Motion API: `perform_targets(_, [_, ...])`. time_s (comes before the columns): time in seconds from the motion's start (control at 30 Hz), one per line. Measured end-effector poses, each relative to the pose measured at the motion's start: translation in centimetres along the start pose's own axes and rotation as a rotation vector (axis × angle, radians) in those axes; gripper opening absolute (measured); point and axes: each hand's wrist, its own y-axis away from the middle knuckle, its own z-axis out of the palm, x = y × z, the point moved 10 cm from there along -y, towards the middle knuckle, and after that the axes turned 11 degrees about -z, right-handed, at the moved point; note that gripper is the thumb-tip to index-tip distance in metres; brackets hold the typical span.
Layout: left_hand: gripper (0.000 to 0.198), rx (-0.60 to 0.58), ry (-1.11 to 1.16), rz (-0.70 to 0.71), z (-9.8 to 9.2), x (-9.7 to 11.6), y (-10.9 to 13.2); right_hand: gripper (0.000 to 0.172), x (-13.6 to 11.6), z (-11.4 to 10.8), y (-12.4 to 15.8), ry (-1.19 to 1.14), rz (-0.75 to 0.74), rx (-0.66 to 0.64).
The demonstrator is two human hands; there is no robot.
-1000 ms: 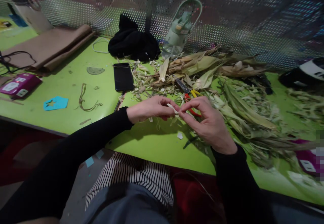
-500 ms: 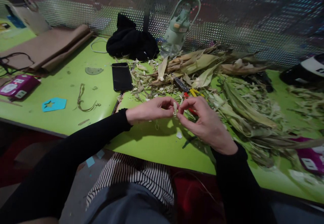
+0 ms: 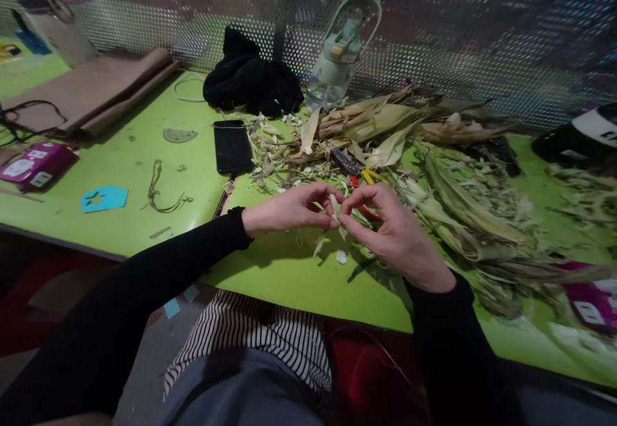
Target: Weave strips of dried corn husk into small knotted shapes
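Note:
Between my two hands, just above the green table (image 3: 284, 278), is a small pale piece of corn husk (image 3: 334, 206). The fingertips of my left hand (image 3: 308, 206) pinch it from one side. Thumb and index finger of my right hand (image 3: 380, 220) close on it from the other side. Below my fingers a pale green husk scrap (image 3: 319, 246) shows, and a white flake (image 3: 341, 257) lies on the table. Partly hidden behind my right hand are pliers or scissors with red and yellow handles (image 3: 369, 175).
Dried corn husks (image 3: 380, 127) and shreds are heaped behind and to the right. A phone (image 3: 232, 146), black cloth (image 3: 253, 79) and green bottle (image 3: 337, 56) stand or lie farther back. A blue paper piece (image 3: 103, 200) and a twisted cord (image 3: 161, 195) lie leftward, before a perforated screen (image 3: 193, 2).
A pale green husk scrap now shows below my fingers, where none was seen before. More of the piece between my fingertips is visible. Both hands stay in nearly the same place.

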Motion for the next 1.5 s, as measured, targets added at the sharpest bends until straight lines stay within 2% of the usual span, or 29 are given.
perform_targets(0.17, [0.03, 0.012, 0.072, 0.031, -0.4, 0.0, -0.3, 0.008, -0.3, -0.4, 0.0, 0.062, -0.024, 0.008])
perform_targets(0.33, [0.028, 0.046, 0.125, 0.049, -1.0, -0.1, -0.4, 0.006, -0.6, -1.1, 0.3, 0.049, -0.043, 0.117])
perform_targets(0.47, [0.028, 0.038, 0.188, 0.053, -1.1, -0.2, -0.4, 0.004, -0.7, -1.3, 0.4, 0.014, -0.043, 0.154])
perform_targets(0.7, [0.017, 0.033, 0.185, -0.007, -0.9, -1.2, -0.7, 0.012, 0.6, -1.1, 0.5, -0.103, 0.001, 0.189])
perform_targets(0.87, [0.025, -0.021, 0.201, -0.015, 0.0, -1.5, -0.8, 0.016, 1.8, -1.0, 0.9, -0.182, 0.058, 0.248])
perform_targets(1.03, [0.025, 0.056, 0.169, 0.056, -0.6, -0.8, -0.5, 0.016, 1.7, -1.2, 1.0, -0.145, 0.079, 0.256])
perform_targets(1.27, [0.02, 0.123, 0.156, 0.06, -1.1, -0.8, -0.5, 0.011, -0.6, -2.1, 0.8, 0.095, -0.085, 0.282])
perform_targets(1.5, [0.015, 0.197, 0.249, 0.029, -2.2, -0.9, -0.5, 0.025, -3.1, -1.3, 0.5, 0.314, -0.304, 0.226])
